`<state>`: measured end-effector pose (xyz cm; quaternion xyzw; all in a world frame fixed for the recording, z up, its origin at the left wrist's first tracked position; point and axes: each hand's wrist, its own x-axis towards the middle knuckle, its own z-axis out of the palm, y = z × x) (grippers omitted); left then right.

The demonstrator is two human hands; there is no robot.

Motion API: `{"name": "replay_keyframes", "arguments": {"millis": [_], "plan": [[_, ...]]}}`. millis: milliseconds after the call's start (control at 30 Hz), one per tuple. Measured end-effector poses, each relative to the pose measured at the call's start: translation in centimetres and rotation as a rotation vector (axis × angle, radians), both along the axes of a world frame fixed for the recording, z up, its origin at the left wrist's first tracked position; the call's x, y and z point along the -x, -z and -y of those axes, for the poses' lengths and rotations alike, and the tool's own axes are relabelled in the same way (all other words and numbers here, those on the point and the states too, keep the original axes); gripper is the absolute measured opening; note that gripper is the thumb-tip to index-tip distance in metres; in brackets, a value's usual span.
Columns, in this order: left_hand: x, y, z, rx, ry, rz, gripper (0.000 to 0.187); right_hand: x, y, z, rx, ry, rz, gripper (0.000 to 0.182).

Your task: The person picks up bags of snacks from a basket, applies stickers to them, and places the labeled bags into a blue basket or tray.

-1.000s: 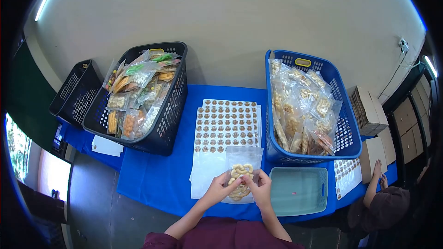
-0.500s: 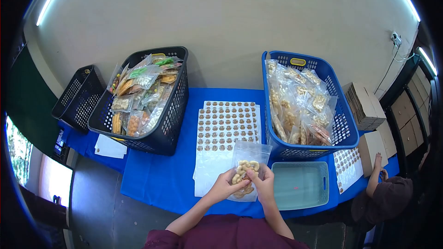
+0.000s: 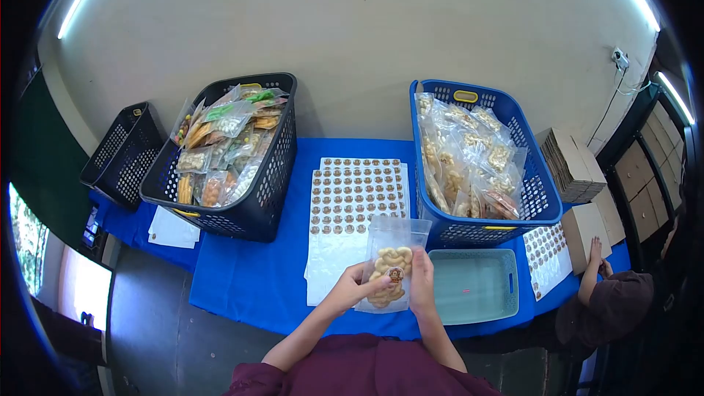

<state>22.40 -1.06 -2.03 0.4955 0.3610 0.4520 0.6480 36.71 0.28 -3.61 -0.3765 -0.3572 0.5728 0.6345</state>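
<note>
Between my two hands is a clear zip bag of pale, curved snack pieces (image 3: 392, 258), held upright over the table's front edge. A round brown sticker (image 3: 396, 275) shows on its front. My left hand (image 3: 353, 290) grips the bag's left side, its thumb lying across the front near the sticker. On the right edge my right hand (image 3: 422, 282) is closed, with the thumb pointing up. Just behind the bag lies a sheet of round stickers (image 3: 334, 249), its lower rows bare.
A dark basket (image 3: 275, 176) of mixed snack bags stands left, a blue basket (image 3: 543, 202) of snack bags right. Near my right hand sits a pale green tray (image 3: 477, 290). Another sticker sheet (image 3: 546, 264), cardboard (image 3: 587, 231) and a co-worker's arm (image 3: 592, 271) are farther right.
My right thumb has moved off the front of the bag to its right edge, uncovering the sticker. The bag now faces me more squarely.
</note>
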Motion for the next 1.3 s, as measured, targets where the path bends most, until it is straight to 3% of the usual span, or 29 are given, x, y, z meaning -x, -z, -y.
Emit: {"name": "replay_keyframes", "arguments": {"millis": [67, 200, 300, 400, 500, 600, 700, 900, 1000, 1300], "plan": [[0.7, -0.3, 0.0, 0.121, 0.023, -0.008, 0.034, 0.1, -0.8, 0.5, -0.056, -0.021, 0.057, 0.015], [0.3, -1.2, 0.5, 0.044, -0.065, 0.026, 0.03, 1.8, -3.8, 2.4, -0.127, -0.039, 0.05, 0.015], [0.3, -1.3, 1.1, -0.095, -0.094, -0.06, 0.028, 0.5, -2.2, 2.8, -0.228, 0.058, 0.414, 0.016], [0.9, -1.5, 1.2, -0.245, -0.083, -0.205, 0.026, 0.8, -2.8, 3.5, -0.225, 0.159, 0.514, 0.018], [1.4, -1.6, 1.6, -0.219, -0.032, -0.202, 0.027, 1.2, -2.3, 3.2, -0.259, 0.164, 0.453, 0.02], [2.1, -0.4, 1.7, -0.095, 0.02, -0.131, 0.03, 2.0, -1.4, 2.9, -0.178, 0.126, 0.23, 0.022], [3.0, 0.7, 1.6, 0.006, 0.089, 0.052, 0.033, 0.8, -0.5, 2.3, 0.015, -0.058, 0.126, 0.021], [1.7, -0.4, 2.2, -0.007, -0.106, 0.018, 0.03, 2.3, -1.9, 3.5, -0.092, -0.065, 0.171, 0.018], [1.9, 0.4, 2.2, -0.015, -0.069, -0.146, 0.031, 2.1, -0.5, 3.2, -0.201, -0.003, 0.329, 0.021], [2.0, 2.2, 2.0, 0.079, -0.01, -0.054, 0.023, 0.9, 0.1, 2.9, 0.008, -0.135, 0.112, 0.023]]}}
